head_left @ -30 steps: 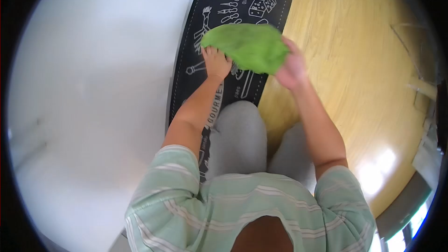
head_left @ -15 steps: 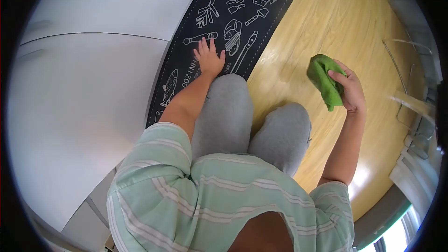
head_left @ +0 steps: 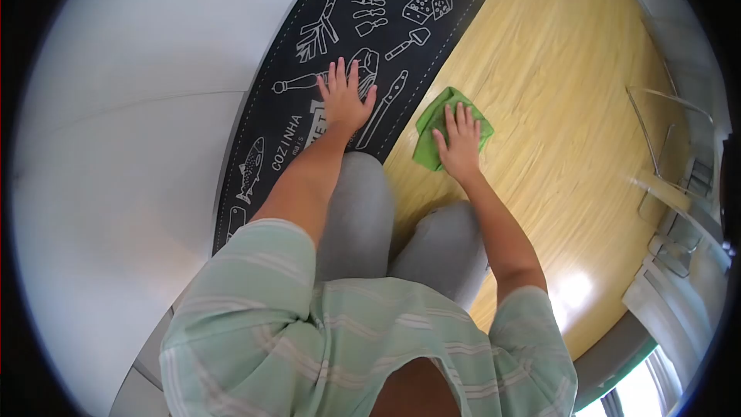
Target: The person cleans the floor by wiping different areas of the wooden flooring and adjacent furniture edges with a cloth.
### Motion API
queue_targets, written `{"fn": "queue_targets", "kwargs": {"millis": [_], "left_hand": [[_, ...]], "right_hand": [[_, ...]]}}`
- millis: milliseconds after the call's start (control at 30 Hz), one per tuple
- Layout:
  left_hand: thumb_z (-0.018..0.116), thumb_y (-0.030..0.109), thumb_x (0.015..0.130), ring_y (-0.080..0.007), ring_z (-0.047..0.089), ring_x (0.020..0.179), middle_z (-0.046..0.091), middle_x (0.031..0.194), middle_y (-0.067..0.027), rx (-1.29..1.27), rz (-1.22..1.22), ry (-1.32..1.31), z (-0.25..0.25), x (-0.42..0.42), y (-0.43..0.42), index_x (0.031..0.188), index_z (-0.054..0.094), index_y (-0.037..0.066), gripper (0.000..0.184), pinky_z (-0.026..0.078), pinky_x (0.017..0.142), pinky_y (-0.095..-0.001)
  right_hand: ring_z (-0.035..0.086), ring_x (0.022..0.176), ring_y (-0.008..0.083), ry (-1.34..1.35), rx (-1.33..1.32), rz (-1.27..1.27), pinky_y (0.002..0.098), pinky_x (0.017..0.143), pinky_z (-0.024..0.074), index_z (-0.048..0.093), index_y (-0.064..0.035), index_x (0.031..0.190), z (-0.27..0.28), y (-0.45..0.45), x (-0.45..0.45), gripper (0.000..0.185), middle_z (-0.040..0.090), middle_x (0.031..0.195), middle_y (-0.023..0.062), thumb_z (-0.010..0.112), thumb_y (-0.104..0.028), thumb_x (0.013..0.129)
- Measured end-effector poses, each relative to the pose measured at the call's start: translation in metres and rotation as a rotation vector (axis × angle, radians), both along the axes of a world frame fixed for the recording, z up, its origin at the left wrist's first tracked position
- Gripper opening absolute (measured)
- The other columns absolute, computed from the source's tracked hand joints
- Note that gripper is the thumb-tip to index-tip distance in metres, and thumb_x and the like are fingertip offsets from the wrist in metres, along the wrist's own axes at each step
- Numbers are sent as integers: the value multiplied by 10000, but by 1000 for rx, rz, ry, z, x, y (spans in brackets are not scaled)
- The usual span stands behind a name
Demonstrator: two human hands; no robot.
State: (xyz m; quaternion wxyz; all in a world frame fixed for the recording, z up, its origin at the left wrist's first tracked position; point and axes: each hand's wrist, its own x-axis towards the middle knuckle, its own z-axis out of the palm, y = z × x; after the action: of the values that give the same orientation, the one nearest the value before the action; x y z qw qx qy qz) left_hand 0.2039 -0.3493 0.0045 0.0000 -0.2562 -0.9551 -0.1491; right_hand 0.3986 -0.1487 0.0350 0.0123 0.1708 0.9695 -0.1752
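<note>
- A person in a pale green shirt (head_left: 370, 324) with white stripes is leaning over the floor, grey trousers (head_left: 355, 216) covering both bent knees.
- The right hand (head_left: 461, 147) is lying palm down on a crumpled green cloth (head_left: 427, 135), its fingers slightly parted and its thumb standing apart.
- The cloth is resting on the wood-patterned floor (head_left: 540, 108), just beside the edge of a black mat (head_left: 432, 46).
- The left hand (head_left: 345, 104) is bracing flat on the mat, fingers spread wide, partly covering a loaf drawing.
- White drawings of a fish, a leek, knives and cheese are filling the mat, with "COZINHA" showing near the left forearm.
- A white panel (head_left: 139, 185) is bordering the mat's left side.
</note>
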Motion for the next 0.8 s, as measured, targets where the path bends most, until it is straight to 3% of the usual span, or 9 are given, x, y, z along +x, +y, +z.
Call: {"fn": "queue_targets", "kwargs": {"millis": [167, 300, 400, 500, 600, 700, 800], "left_hand": [[555, 458, 883, -380, 223, 1427, 296, 1525, -194, -28, -5, -4, 3, -5, 3, 1460, 373, 103, 702, 108, 1142, -604], [565, 449, 875, -385, 239, 1417, 297, 1522, -191, 4, -10, -26, 6, -8, 3, 1456, 382, 110, 697, 117, 1138, -608], [571, 452, 868, -379, 245, 1414, 300, 1520, -184, -22, 0, -46, 9, -6, 2, 1459, 378, 120, 705, 120, 1140, -601], [573, 453, 867, -377, 246, 1413, 296, 1522, -181, -13, 7, -59, 10, -6, 2, 1460, 378, 124, 706, 124, 1138, -605], [570, 457, 868, -374, 246, 1415, 306, 1517, -180, 12, 0, -49, 9, -6, 1, 1454, 388, 126, 697, 127, 1134, -616], [569, 458, 869, -372, 248, 1415, 318, 1511, -180, 43, -5, -16, 4, -4, -1, 1452, 396, 128, 692, 132, 1130, -623], [568, 456, 872, -372, 252, 1414, 325, 1508, -180, 57, -3, -1, 2, -3, -1, 1455, 393, 132, 690, 136, 1130, -621]], "right_hand": [[239, 1447, 331, 47, 366, -241, 571, 1161, 129, 343, -139, 1497, -54, 76, -107, 623, 314, 1548, 135, 390, -476, 975], [211, 1460, 311, 62, 417, -347, 560, 1168, 109, 300, -172, 1516, -64, 184, -193, 627, 257, 1578, 116, 336, -506, 986], [191, 1466, 308, 70, 377, -325, 557, 1170, 105, 279, -177, 1522, -66, 209, -209, 631, 230, 1589, 109, 311, -517, 992], [183, 1468, 308, 66, 374, -321, 558, 1169, 106, 277, -178, 1523, -69, 205, -202, 631, 231, 1588, 111, 306, -519, 993], [197, 1463, 317, 50, 378, -315, 562, 1167, 107, 282, -149, 1521, -63, 144, -162, 632, 240, 1582, 131, 320, -496, 994], [200, 1459, 336, 43, 373, -176, 568, 1168, 93, 290, -118, 1517, -50, 56, -93, 643, 271, 1568, 145, 369, -467, 984], [122, 1477, 344, -159, 230, 70, 574, 1173, 43, 206, -116, 1540, -29, -15, -26, 682, 159, 1598, 162, 392, -451, 976]]}}
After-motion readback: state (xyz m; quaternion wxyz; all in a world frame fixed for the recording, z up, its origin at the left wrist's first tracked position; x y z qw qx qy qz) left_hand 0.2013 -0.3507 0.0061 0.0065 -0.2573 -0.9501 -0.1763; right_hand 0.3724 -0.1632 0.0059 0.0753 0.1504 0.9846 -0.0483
